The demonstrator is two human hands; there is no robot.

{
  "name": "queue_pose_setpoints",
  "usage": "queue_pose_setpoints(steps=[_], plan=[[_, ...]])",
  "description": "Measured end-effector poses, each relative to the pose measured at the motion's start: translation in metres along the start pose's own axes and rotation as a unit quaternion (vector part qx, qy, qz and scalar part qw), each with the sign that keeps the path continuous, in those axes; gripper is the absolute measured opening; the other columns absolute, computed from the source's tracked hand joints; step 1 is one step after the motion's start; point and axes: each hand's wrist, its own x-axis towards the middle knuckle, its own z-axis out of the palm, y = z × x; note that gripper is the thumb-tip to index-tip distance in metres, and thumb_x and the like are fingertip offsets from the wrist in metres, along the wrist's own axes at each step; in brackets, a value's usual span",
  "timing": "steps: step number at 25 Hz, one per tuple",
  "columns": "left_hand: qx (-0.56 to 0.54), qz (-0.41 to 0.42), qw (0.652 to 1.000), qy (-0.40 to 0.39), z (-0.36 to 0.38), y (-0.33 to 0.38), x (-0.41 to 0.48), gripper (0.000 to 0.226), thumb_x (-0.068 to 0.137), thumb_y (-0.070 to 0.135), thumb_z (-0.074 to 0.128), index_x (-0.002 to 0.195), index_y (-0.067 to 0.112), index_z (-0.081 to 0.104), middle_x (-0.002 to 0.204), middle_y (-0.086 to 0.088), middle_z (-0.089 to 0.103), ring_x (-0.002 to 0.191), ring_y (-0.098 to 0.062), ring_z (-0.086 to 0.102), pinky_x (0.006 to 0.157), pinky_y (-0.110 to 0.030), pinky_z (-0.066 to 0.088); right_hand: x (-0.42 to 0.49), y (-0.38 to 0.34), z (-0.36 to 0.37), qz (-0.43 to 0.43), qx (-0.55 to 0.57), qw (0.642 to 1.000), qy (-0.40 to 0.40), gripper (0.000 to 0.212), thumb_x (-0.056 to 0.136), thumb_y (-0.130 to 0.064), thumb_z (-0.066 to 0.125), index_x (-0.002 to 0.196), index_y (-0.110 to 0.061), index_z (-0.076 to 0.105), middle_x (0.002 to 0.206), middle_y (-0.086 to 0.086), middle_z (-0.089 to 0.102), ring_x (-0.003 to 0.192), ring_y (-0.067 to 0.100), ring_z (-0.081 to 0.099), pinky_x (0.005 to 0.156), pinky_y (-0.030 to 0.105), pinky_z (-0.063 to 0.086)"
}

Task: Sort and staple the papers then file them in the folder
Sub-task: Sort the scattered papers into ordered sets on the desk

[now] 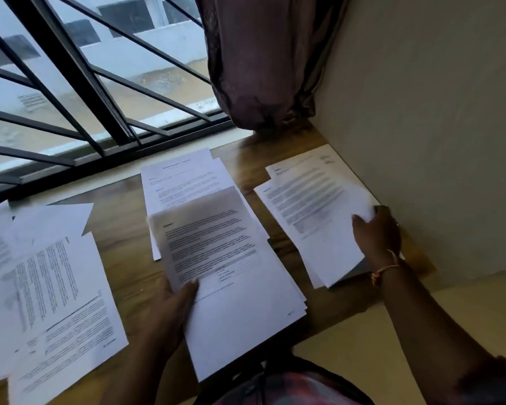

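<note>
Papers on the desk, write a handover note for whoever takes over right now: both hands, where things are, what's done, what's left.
Left hand holds the centre stack, thumb on top.
Right hand grips the right pile at its edge by the wall.
Loose sheets lie at the left of the desk; a far pile lies behind the centre stack.
Done: papers spread into piles.
Left: finish sorting, staple, file. No stapler or clear folder in view.
</note>
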Motion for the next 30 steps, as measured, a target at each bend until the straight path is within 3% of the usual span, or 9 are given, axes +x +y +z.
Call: queue_pose_setpoints(steps=[3,8,14,18,22,26,30], plan=[[0.034,-0.003,0.999,0.008,0.014,-0.016,0.016,0.038,0.095,0.01,0.066,0.131,0.013,0.055,0.119,-0.013,0.072,0.097,-0.03,0.074,0.067,-0.036,0.061,0.002,0.02,-0.001,0.019,-0.002,1.0,0.012,0.056,0.095,-0.025,0.067,0.141,-0.005,0.044,0.136,0.02,0.056,0.118,0.043,0.06,0.093,0.05,0.054],[0.161,0.055,0.982,0.077,0.034,-0.02,0.02,0.048,0.093,0.013,0.07,0.136,0.016,0.048,0.125,-0.001,0.064,0.111,-0.024,0.064,0.088,-0.04,0.054,0.001,0.031,0.001,0.007,-0.041,0.999,0.018,0.065,0.09,-0.029,0.075,0.141,-0.01,0.039,0.135,0.02,0.051,0.112,0.041,0.06,0.084,0.046,0.055],[0.233,0.083,0.959,0.14,0.045,-0.017,0.013,0.063,0.091,0.01,0.069,0.144,0.015,0.035,0.122,0.003,0.057,0.105,-0.016,0.058,0.085,-0.031,0.047,0.003,0.036,0.008,-0.05,-0.125,0.99,0.037,0.075,0.08,-0.037,0.082,0.135,-0.017,0.035,0.13,0.024,0.048,0.108,0.045,0.059,0.083,0.057,0.059],[0.259,0.088,0.952,0.14,0.046,-0.017,0.008,0.065,0.092,0.012,0.069,0.147,0.02,0.034,0.123,0.006,0.058,0.108,-0.015,0.059,0.087,-0.032,0.05,0.0,0.037,0.01,-0.078,-0.147,0.985,0.034,0.08,0.082,-0.031,0.082,0.142,-0.009,0.034,0.134,0.029,0.046,0.117,0.05,0.054,0.091,0.06,0.055],[0.231,0.074,0.959,0.147,0.044,-0.013,0.007,0.07,0.089,0.012,0.072,0.148,0.02,0.035,0.124,0.003,0.062,0.11,-0.015,0.062,0.091,-0.035,0.054,-0.001,0.038,0.008,-0.097,-0.144,0.984,0.039,0.084,0.084,-0.026,0.081,0.148,-0.006,0.031,0.137,0.032,0.043,0.12,0.054,0.05,0.095,0.062,0.051],[0.109,0.024,0.982,0.155,0.033,-0.005,0.012,0.066,0.085,0.009,0.077,0.139,0.019,0.04,0.121,-0.001,0.068,0.105,-0.017,0.069,0.092,-0.047,0.058,-0.002,0.038,0.006,-0.114,-0.132,0.984,0.041,0.086,0.083,-0.027,0.083,0.147,-0.01,0.029,0.14,0.032,0.039,0.123,0.056,0.045,0.096,0.066,0.048],[0.031,-0.002,0.988,0.154,0.016,0.003,0.017,0.061,0.082,0.011,0.081,0.132,0.019,0.046,0.125,-0.005,0.068,0.105,-0.025,0.072,0.09,-0.054,0.059,-0.005,0.041,0.006,-0.124,-0.187,0.973,0.046,0.087,0.078,-0.049,0.078,0.145,-0.024,0.028,0.156,0.019,0.022,0.136,0.057,0.029,0.1,0.075,0.038]])
